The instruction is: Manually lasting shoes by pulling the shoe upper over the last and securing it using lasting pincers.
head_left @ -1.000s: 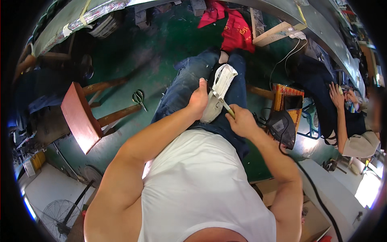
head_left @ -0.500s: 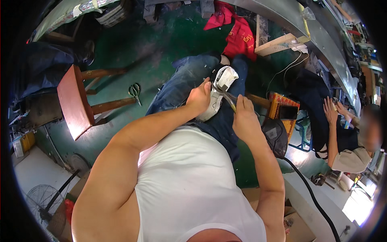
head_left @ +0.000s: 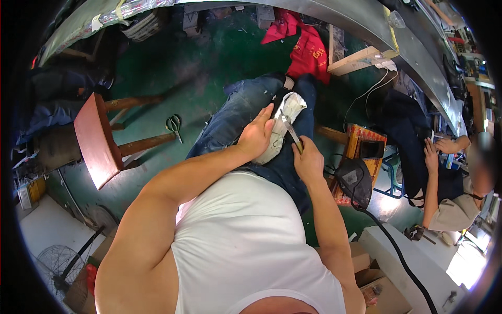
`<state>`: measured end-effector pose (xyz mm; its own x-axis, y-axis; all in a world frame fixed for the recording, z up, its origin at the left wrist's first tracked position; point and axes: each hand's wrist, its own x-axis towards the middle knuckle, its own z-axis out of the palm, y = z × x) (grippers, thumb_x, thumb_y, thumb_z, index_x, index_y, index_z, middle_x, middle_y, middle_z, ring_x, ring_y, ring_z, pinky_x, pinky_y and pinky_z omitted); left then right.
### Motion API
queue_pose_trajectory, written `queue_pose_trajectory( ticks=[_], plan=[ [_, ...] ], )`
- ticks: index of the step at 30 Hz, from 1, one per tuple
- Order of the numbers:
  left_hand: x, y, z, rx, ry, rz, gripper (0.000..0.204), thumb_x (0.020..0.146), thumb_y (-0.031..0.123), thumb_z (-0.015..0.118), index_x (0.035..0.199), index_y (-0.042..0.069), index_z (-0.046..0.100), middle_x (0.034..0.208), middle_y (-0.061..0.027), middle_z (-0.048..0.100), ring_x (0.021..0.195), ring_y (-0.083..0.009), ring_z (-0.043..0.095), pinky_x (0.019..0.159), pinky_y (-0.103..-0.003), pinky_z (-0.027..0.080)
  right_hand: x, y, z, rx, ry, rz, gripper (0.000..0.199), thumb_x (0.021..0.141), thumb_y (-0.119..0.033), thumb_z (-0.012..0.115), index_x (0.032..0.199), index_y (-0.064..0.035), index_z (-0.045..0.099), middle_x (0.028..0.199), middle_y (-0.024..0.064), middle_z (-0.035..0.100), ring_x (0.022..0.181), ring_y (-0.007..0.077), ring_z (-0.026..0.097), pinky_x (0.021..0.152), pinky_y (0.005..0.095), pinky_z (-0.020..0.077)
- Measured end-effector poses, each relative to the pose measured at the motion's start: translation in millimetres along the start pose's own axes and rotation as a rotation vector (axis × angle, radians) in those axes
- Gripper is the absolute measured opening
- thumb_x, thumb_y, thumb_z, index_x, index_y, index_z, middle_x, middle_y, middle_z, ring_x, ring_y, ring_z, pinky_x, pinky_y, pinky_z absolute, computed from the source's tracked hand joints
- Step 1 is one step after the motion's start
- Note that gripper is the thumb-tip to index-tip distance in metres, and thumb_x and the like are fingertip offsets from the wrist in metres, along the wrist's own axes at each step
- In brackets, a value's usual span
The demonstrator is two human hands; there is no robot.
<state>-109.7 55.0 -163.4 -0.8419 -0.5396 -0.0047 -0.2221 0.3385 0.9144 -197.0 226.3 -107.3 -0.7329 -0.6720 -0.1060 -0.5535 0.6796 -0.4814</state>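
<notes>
A whitish shoe form (head_left: pixel 273 144) lies lengthwise over my jeans-clad lap, its far end wrapped in pale, ragged-edged material. My left hand (head_left: pixel 256 135) grips its left side, fingers pointing away from me along the edge. In my right hand (head_left: pixel 308 161) is a metal hand tool (head_left: pixel 289 129) with a yellowish handle. The tool's silver head rests against the upper part of the shoe form; I cannot tell its exact kind. Part of the form's left side is hidden by my left hand.
A brown-topped stool (head_left: pixel 94 141) lies on its side at left, near scissors (head_left: pixel 173 125) on the green floor. On the right, a patterned stool (head_left: pixel 361 137) bears a phone (head_left: pixel 372 149) beside a dark mask-like item (head_left: pixel 353 180). A co-worker (head_left: pixel 455 206) sits farther right.
My right hand has drawn slightly nearer to me and left, and the tool has turned steeper. My left hand's fingers now lie flatter along the shoe form.
</notes>
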Motion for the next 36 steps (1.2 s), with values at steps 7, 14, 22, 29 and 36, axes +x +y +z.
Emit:
queue_pose_trajectory(
  ticks=[7,14,22,29,36],
  plan=[
    [-2,21,-17,0.236,-0.227,0.141,0.050,0.099,0.020,0.047,0.148,0.019,0.037,0.139,-0.0354,0.042,0.102,-0.0495,0.061,0.085,-0.047,0.055,-1,11,-37,-0.028,-0.352,0.190,0.028,0.093,-0.026,0.060,0.108,-0.0019,0.059,0.095,0.0236,0.066,0.089,0.0424,0.064,0.076,0.0496,0.0506],
    [8,23,-22,0.304,-0.347,0.037,0.055,0.099,0.019,0.046,0.151,0.020,0.029,0.136,-0.0403,0.041,0.087,-0.0513,0.064,0.078,-0.051,0.056,33,-10,-99,0.317,-0.681,0.482,0.027,0.098,-0.024,0.053,0.095,0.0027,0.058,0.076,0.0161,0.062,0.066,0.0301,0.063,0.068,0.0392,0.0521],
    [14,32,-28,0.347,-0.506,-0.020,0.055,0.100,0.020,0.046,0.152,0.021,0.028,0.136,-0.0390,0.042,0.100,-0.0511,0.061,0.087,-0.050,0.052,70,-6,-50,-0.067,-0.374,0.013,0.040,0.099,-0.035,0.050,0.094,0.0033,0.057,0.084,0.0296,0.064,0.084,0.0482,0.061,0.073,0.0514,0.0476],
    [17,47,-39,0.449,-0.766,-0.108,0.059,0.100,0.021,0.045,0.154,0.014,0.022,0.146,-0.0322,0.036,0.125,-0.0485,0.048,0.100,-0.044,0.046,56,-1,-46,-0.034,-0.342,0.024,0.046,0.100,-0.041,0.046,0.088,0.0027,0.057,0.080,0.0285,0.063,0.079,0.0481,0.061,0.071,0.0541,0.0473],
    [-3,28,-38,-0.024,-0.394,-0.327,0.070,0.098,0.027,0.051,0.150,-0.007,0.019,0.145,-0.0314,0.039,0.133,-0.0398,0.044,0.111,-0.036,0.033,30,-16,-52,0.178,-0.382,0.029,0.045,0.100,-0.041,0.045,0.090,0.0007,0.058,0.084,0.0264,0.065,0.085,0.0469,0.062,0.075,0.0524,0.0485]
  ],
)
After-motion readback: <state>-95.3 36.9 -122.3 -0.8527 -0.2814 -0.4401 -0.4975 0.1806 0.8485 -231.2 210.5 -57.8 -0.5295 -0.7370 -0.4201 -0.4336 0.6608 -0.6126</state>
